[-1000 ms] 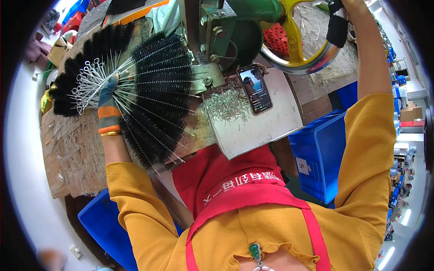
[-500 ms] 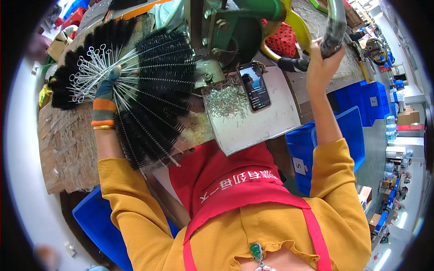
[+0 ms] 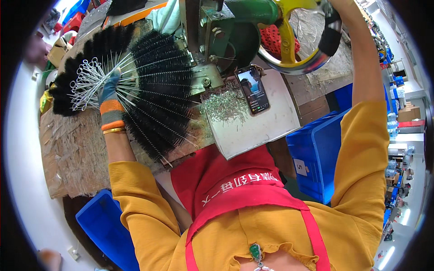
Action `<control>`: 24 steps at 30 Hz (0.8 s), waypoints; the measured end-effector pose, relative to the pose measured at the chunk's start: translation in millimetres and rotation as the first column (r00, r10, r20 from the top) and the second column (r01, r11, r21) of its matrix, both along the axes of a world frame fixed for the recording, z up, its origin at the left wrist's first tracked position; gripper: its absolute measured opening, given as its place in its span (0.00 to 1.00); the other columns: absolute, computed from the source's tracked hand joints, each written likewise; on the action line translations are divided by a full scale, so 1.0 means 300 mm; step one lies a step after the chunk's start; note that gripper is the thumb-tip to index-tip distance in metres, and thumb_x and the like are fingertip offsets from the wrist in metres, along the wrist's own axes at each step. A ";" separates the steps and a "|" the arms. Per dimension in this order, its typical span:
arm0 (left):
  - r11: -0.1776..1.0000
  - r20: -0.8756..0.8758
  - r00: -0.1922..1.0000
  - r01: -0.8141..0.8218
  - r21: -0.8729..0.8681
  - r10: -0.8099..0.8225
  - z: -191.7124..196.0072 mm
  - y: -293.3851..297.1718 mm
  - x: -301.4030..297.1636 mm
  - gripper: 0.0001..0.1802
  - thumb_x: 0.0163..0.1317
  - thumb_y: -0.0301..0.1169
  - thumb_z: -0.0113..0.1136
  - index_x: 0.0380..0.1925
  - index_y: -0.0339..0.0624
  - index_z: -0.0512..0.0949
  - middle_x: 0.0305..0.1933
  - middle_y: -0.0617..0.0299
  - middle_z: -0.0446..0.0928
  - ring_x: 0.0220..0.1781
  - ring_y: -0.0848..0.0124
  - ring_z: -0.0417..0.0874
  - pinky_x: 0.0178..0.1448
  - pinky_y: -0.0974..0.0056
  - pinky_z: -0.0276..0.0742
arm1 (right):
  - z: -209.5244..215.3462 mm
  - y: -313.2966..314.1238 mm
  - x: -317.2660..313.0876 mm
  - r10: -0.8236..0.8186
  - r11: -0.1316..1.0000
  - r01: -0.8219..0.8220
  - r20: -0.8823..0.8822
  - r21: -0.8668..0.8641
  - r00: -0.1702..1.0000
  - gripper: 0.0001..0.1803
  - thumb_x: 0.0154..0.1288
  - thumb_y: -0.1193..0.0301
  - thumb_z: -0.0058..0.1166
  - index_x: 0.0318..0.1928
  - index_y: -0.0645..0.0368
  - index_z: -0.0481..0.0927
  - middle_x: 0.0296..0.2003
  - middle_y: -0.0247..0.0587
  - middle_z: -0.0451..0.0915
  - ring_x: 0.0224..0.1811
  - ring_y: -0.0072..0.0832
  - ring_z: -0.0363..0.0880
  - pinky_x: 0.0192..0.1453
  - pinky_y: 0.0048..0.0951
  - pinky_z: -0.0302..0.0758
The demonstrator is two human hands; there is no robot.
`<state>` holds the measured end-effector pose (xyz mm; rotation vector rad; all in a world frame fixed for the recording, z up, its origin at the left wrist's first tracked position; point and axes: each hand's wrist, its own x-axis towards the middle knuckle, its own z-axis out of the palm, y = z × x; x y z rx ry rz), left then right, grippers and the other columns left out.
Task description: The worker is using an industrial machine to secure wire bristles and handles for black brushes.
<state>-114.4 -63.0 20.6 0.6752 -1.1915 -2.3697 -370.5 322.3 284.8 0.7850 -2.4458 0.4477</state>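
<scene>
My left hand (image 3: 108,92), in a blue-grey glove with an orange cuff, is closed around the wire stems of a fanned bunch of black twisted-wire brushes (image 3: 158,86). Small loops finish the wires on the left, while bristles spread right toward a green metal press (image 3: 221,40). The tip of one brush lies close to the metal block (image 3: 206,80) at the press's foot. At the top edge my bare right hand (image 3: 340,3) is by the rim of the press's yellow handwheel (image 3: 286,43); the picture's edge cuts off its fingers.
A white board (image 3: 253,133) bears a heap of small metal clippings (image 3: 224,106) and a phone (image 3: 253,90). Blue bins stand right (image 3: 316,156) and left (image 3: 108,230) below the worn wooden bench (image 3: 68,149). Red spotted cloth (image 3: 271,40) lies behind the wheel.
The handwheel has turned, and my right hand has gone up and right to the top edge. My left hand has shifted slightly right and down with the brushes.
</scene>
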 end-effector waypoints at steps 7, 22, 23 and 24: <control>1.000 0.000 1.000 -0.026 0.017 0.026 0.002 0.002 0.011 0.21 0.57 0.40 0.60 0.43 0.35 0.75 0.40 0.53 0.79 0.37 0.63 0.82 0.42 0.61 0.81 | 0.007 -0.001 0.047 0.067 0.997 -0.065 0.068 -0.031 0.995 0.21 0.48 0.68 0.54 0.43 0.66 0.70 0.32 0.50 0.76 0.36 0.38 0.77 0.43 0.35 0.71; 0.995 -0.083 0.995 0.069 0.069 -0.063 -0.007 -0.008 0.038 0.21 0.57 0.41 0.59 0.43 0.35 0.75 0.41 0.53 0.79 0.38 0.63 0.82 0.43 0.61 0.80 | -0.334 0.161 0.082 0.032 0.904 -0.088 -0.139 -0.419 0.990 0.17 0.50 0.68 0.54 0.40 0.63 0.72 0.32 0.43 0.75 0.35 0.31 0.74 0.45 0.29 0.69; 0.994 -0.096 0.993 0.080 0.080 -0.072 -0.011 -0.010 0.036 0.21 0.57 0.41 0.59 0.43 0.35 0.75 0.41 0.53 0.79 0.38 0.63 0.82 0.43 0.61 0.80 | -0.291 0.146 0.075 0.007 0.927 -0.057 -0.134 -0.370 0.991 0.17 0.50 0.67 0.54 0.40 0.63 0.72 0.33 0.45 0.76 0.36 0.32 0.75 0.45 0.30 0.69; 0.992 -0.104 0.991 0.090 0.094 -0.080 -0.018 -0.007 0.035 0.21 0.57 0.41 0.59 0.43 0.35 0.75 0.41 0.53 0.79 0.38 0.63 0.82 0.43 0.60 0.80 | -0.247 0.130 0.075 -0.003 0.950 -0.042 -0.145 -0.311 0.989 0.18 0.50 0.65 0.54 0.40 0.63 0.73 0.33 0.46 0.77 0.36 0.34 0.76 0.45 0.32 0.70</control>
